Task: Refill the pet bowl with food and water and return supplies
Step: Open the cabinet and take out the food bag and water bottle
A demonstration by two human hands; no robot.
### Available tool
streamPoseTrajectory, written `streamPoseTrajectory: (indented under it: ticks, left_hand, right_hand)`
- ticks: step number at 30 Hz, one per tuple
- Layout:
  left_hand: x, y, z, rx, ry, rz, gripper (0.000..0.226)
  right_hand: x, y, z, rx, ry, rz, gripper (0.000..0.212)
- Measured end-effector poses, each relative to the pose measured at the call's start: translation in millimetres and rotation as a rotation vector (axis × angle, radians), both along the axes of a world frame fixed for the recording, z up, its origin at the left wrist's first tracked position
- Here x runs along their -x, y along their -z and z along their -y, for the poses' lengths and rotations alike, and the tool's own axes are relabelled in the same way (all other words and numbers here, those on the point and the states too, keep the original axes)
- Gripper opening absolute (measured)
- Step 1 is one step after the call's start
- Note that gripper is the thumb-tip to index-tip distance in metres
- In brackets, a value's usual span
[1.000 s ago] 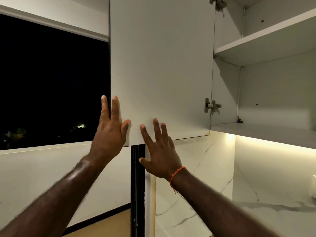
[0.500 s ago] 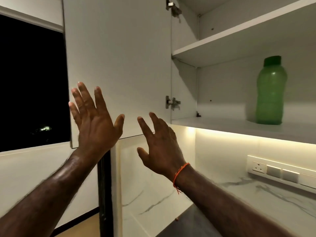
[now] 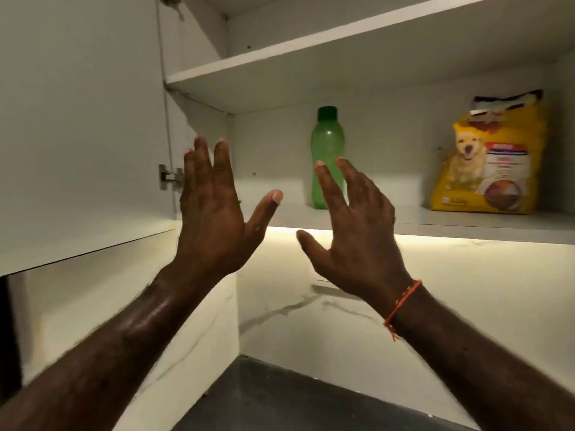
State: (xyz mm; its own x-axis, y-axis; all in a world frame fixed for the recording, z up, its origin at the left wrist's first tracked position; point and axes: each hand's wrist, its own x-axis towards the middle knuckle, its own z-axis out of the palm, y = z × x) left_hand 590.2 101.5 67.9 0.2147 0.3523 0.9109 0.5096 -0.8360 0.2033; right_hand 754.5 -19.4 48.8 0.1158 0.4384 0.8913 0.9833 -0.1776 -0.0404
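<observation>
The green water bottle (image 3: 326, 157) stands upright on the lower shelf (image 3: 451, 223) of an open wall cabinet, its dark green cap on, near the middle of the shelf. Well to its right on the same shelf stands the yellow pet food bag (image 3: 488, 160), upright, with a dog pictured on its front and its top rolled down. The left hand (image 3: 214, 219) is raised in front of the cabinet's left side, its fingers (image 3: 222, 163) straight and spread, holding nothing. The right hand (image 3: 357, 231) is raised beside it, in front of the bottle's lower part, fingers loosely extended and apart, also holding nothing; an orange thread bracelet (image 3: 403, 301) circles that wrist. The cabinet door (image 3: 77, 119) stands open at the left. Below, a lit strip glows above the marble wall and the dark bench (image 3: 280, 399).
</observation>
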Motion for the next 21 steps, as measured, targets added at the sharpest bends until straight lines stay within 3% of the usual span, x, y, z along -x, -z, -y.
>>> streamPoseTrajectory:
  ticks: [10,15,21]
  left_hand:
    - [-154.3,-11.8,16.5,0.019,0.388,-0.175,0.103]
    - [-230.5,-27.4,15.2,0.046,0.555,-0.52,0.113]
    - [-309.4,-58.3,17.7,0.044,0.635,-0.891,0.111]
  right_hand:
    - [-126.0,-9.0,73.3,-0.001,0.454,-0.096,0.092]
    - [-185.1,-18.1,105.2,0.106,0.603,-0.269,0.097]
    - [-234.4,-44.6,127.7,0.137,0.545,-0.575,0.106]
